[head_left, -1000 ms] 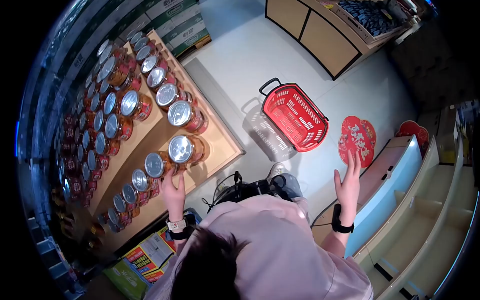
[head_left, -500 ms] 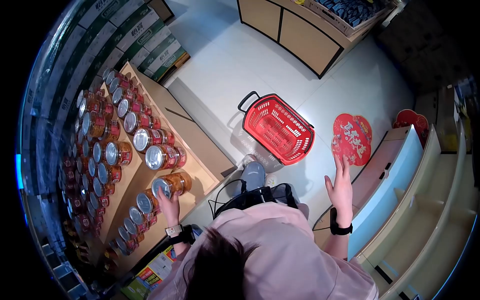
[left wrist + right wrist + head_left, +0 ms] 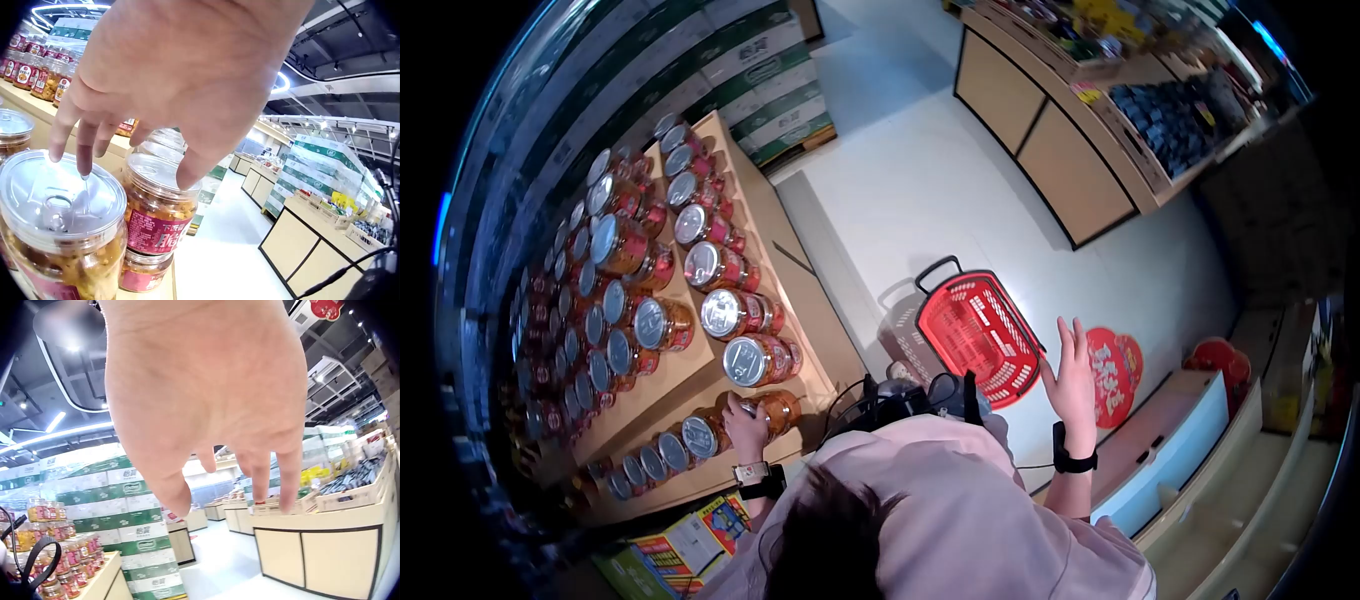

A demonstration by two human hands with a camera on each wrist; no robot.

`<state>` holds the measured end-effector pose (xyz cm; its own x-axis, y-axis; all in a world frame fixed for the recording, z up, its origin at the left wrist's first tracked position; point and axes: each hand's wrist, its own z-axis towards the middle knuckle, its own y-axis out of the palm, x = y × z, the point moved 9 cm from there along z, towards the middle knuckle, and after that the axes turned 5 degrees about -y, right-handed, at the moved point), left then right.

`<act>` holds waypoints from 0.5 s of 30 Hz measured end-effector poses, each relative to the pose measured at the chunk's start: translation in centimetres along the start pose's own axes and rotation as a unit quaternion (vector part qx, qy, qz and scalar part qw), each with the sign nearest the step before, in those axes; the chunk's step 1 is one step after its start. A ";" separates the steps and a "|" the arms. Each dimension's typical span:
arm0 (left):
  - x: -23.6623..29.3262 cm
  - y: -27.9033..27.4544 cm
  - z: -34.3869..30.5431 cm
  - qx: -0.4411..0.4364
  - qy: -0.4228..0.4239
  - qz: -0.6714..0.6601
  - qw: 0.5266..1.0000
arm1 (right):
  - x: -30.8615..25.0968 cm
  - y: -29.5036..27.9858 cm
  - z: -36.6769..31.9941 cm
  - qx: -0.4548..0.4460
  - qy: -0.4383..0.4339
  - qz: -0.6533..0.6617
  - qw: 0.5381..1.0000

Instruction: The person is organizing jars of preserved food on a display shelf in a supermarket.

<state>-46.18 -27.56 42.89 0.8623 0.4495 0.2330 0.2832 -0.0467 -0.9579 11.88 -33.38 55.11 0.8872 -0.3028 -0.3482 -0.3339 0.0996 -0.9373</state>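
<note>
Over the lid of a front-row jar [image 3: 781,412] hangs my left hand [image 3: 748,431], at the near end of the wooden stand. From the left wrist, the hand [image 3: 169,81] has its fingers spread and pointing down, with fingertips at a large silver lid [image 3: 59,200] and the thumb at the rim of a neighbouring jar [image 3: 159,219]; firm contact cannot be told. My right hand [image 3: 1072,395] is raised with extended fingers between the red basket [image 3: 980,335] and a red floor sign [image 3: 1112,375]. In the right wrist view that hand [image 3: 209,400] holds nothing.
Many lidded jars [image 3: 622,350] stand in rows on the stepped wooden stand [image 3: 840,370]. Green-white cartons [image 3: 775,90] are stacked behind it. A display counter [image 3: 1040,130] with packaged goods is across the aisle, and pale shelving [image 3: 1215,500] lies at the right.
The head view has shifted, so the basket and counter appear lower. My left hand has moved from beside the front jars onto a lid. My right hand stays raised and empty.
</note>
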 end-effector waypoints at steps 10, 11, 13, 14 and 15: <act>0.7 -1.5 -4.6 0.035 0.013 -0.164 0.986 | -15.7 3.9 13.1 -0.018 -0.272 0.060 0.960; 0.4 -1.4 -4.5 0.033 0.007 -0.165 0.986 | -16.9 4.1 13.4 -0.020 -0.302 0.070 0.951; 0.2 -1.4 -4.4 0.028 -0.012 -0.153 0.988 | -17.5 5.0 13.7 -0.048 -0.300 0.079 0.950; 0.2 -1.2 -4.4 0.025 -0.023 -0.148 0.988 | -17.5 5.2 13.8 -0.055 -0.295 0.083 0.950; 0.3 -1.2 -4.3 0.020 -0.032 -0.143 0.989 | -17.0 5.5 14.2 -0.069 -0.276 0.080 0.955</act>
<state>-44.45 -31.21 44.87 0.7201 0.4952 0.4860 0.4937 0.1264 -0.8604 -0.54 -14.23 55.72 0.8410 0.2564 -0.4764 -0.4848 -0.0339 -0.8740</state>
